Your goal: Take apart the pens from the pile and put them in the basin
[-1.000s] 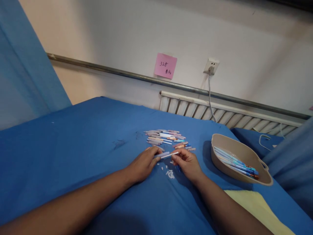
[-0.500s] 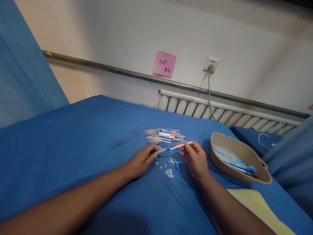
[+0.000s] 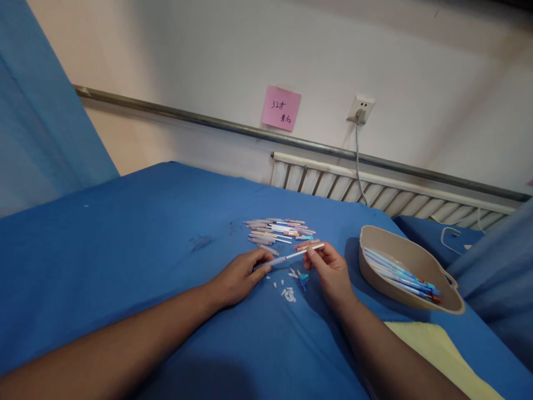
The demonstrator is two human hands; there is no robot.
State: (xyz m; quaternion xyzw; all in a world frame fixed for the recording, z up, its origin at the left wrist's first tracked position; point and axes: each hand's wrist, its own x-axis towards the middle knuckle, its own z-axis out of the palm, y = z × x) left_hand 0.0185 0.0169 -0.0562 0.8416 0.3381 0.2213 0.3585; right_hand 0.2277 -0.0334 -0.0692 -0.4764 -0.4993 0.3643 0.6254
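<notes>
With the clock centred between the hands and twelve toward the wall, I find the work part-way along. The bare left hand, at half past eight, has thumb and fingers closed on a slim, pale-lilac plastic pen barrel; the bare right hand, at four, pinches a thin, straight white tube. The tube's dark end meets the barrel's mouth at the centre, so this piece appears unfinished. On the done side, in my judgement, a bundle of long blue-and-white plastic pens lies in a beige, oval plastic tray at three. On the outstanding side, a spread of loose grey and pinkish barrels and white tubes lies at twelve on the plain blue cloth sheet; small white plastic pieces sit at six and small bright-blue plastic pieces at five. Several items escape inspection: the left fingers cover the barrel's far end, the right hand hides part of the spread, the overlapping parts and pens defeat a count, and how deep the tube sits cannot be told. A folded-looking yellow cloth, at four, is partly covered by the right forearm.
</notes>
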